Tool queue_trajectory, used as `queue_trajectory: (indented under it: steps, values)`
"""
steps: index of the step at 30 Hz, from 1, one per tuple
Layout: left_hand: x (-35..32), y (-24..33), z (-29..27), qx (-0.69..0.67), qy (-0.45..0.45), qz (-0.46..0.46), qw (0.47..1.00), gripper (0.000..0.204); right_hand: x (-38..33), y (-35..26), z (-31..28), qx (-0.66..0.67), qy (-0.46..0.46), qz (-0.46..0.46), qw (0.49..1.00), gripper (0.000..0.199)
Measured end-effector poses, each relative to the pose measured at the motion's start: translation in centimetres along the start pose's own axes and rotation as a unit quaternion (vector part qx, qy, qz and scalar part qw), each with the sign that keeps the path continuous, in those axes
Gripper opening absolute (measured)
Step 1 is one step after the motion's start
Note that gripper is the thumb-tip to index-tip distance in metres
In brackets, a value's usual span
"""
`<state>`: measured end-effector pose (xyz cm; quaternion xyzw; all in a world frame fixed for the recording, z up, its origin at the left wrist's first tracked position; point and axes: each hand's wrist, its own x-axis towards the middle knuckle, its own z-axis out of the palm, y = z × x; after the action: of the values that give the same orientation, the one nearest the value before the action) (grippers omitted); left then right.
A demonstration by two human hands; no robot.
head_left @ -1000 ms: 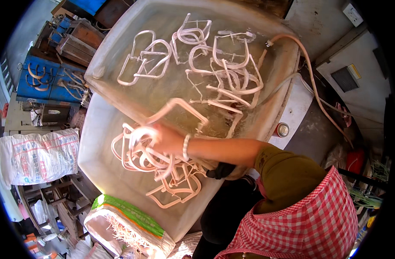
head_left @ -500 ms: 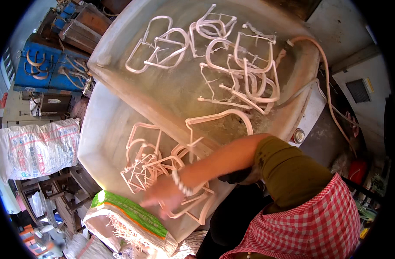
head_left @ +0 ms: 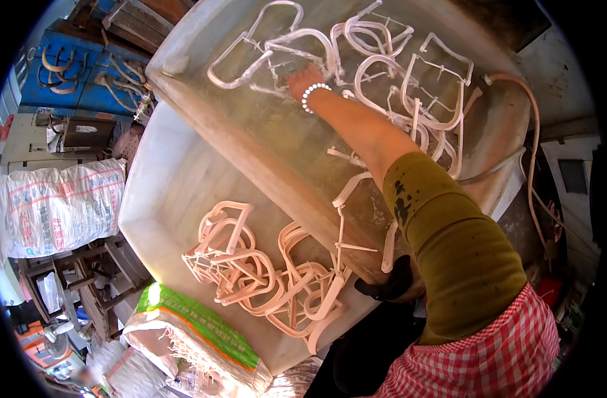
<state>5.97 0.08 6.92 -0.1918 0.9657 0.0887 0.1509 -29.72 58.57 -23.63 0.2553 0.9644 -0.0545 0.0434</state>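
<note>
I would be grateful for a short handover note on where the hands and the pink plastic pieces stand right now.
Right hand: reaching into the upper tub, fingers among the pink moulded loops lying in it; whether it grips one cannot be told.
Left hand: not in view.
Lower tub: holds a tangled pile of the same pink loops.
A hose runs along the upper tub's right side.
Left: many loops remain in the upper tub.

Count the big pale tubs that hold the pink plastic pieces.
2. The upper tub lies under the outstretched hand, with pink pieces spread in it. The lower tub sits beside it, holding a pile of pink pieces. Others may be out of view.
</note>
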Motion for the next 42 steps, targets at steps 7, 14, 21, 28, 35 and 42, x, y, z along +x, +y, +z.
queue_trajectory:
  steps: [7, 14, 21, 28, 35, 42]
  values:
    - [0.0, -0.4, 0.2, -0.016, 0.013, 0.015, 1.000, 0.030, -4.5, -0.3, 1.4, 0.037, -0.181, 0.037, 0.982, 0.024]
    - [0.1, 0.3, -0.3, -0.007, 0.013, 0.035, 0.999, 0.029, -6.4, 1.6, 3.6, 0.246, -0.091, -0.043, 0.964, 0.030]
    - [-0.9, -1.5, -0.1, 0.000, 0.016, 0.032, 0.999, 0.032, -14.2, -1.5, -7.6, 0.376, 0.069, -0.073, 0.921, 0.028]
    - [-1.9, -0.5, 0.1, -0.006, 0.037, 0.045, 0.998, 0.030, -20.2, -10.0, -17.8, 0.458, 0.184, -0.389, 0.778, 0.024]
    - [-1.8, -0.8, 0.8, -0.028, 0.073, 0.085, 0.993, 0.025, -27.4, -17.3, -17.7, 0.482, 0.095, -0.520, 0.699, 0.042]
    - [-2.3, -4.2, 0.9, -0.069, 0.092, 0.093, 0.989, 0.022, -23.3, 3.7, -8.7, 0.182, 0.055, 0.106, 0.976, 0.080]
